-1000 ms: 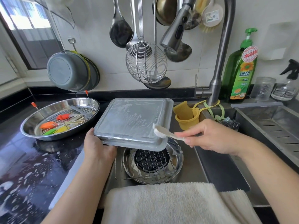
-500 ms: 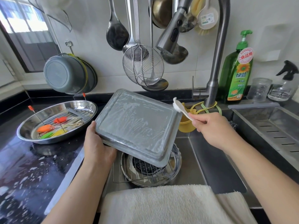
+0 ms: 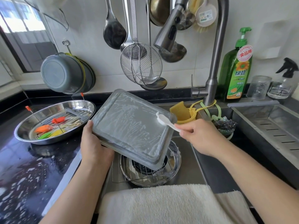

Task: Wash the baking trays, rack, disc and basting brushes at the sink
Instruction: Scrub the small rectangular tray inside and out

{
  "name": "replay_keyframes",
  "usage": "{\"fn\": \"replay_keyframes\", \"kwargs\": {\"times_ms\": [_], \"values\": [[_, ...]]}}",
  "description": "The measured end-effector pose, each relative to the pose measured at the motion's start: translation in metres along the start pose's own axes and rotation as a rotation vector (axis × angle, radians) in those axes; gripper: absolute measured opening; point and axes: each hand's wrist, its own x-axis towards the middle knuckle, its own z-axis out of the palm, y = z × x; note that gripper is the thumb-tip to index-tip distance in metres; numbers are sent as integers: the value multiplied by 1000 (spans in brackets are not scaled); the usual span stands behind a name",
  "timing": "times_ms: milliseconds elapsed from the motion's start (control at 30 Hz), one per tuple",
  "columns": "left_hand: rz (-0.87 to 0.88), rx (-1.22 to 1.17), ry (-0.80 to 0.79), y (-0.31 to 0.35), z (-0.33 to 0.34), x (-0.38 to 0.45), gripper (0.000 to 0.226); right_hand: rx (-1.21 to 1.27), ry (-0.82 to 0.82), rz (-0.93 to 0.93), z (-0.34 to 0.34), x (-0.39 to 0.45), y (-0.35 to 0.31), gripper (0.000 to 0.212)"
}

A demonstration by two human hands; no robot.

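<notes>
My left hand (image 3: 94,146) grips the near left edge of a grey rectangular baking tray (image 3: 129,128), held tilted over the sink with its soapy underside up. My right hand (image 3: 198,135) pinches the handle of a white brush (image 3: 164,120) whose head touches the tray's far right corner. Below the tray, in the sink, a wire rack (image 3: 142,177) lies on a round steel dish (image 3: 175,160); a dark disc shows partly under the tray. On the counter to the left an oval steel tray (image 3: 24,136) holds a second rack and coloured basting brushes (image 3: 42,128).
The tap (image 3: 215,62) rises behind the sink, its spray head (image 3: 166,33) above the tray. Ladles and a wire skimmer (image 3: 140,67) hang on the wall. Green soap bottle (image 3: 236,73), yellow sponge holder (image 3: 183,114), right drainer basin (image 3: 275,125), white towel (image 3: 161,204) over the front edge. The counter is wet.
The tray has tipped up steeper, its far edge raised. My right hand swung the brush off the near edge, up to the right, and now back onto the tray's far right corner.
</notes>
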Motion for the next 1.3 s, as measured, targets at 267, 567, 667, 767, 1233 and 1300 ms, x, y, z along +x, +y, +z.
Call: {"fn": "replay_keyframes", "kwargs": {"times_ms": [267,567,667,767,1233,1300], "values": [[-19,13,-46,-4,9,-9,43,-61,150,62,1,3,9,35],[4,-8,28,-1,6,-4,40,-45,231,3,-9,-2,-2,35],[15,-9,28,-2,4,-4,39,-43,-18,-31,5,-8,-11,31],[33,-13,42,-3,2,-3,40,6,-173,-42,10,-13,-17,30],[49,-39,73,-2,0,0,38,-42,35,0,4,1,-1,32],[38,-20,71,-4,2,-2,38,-73,63,22,8,2,1,33]]}}
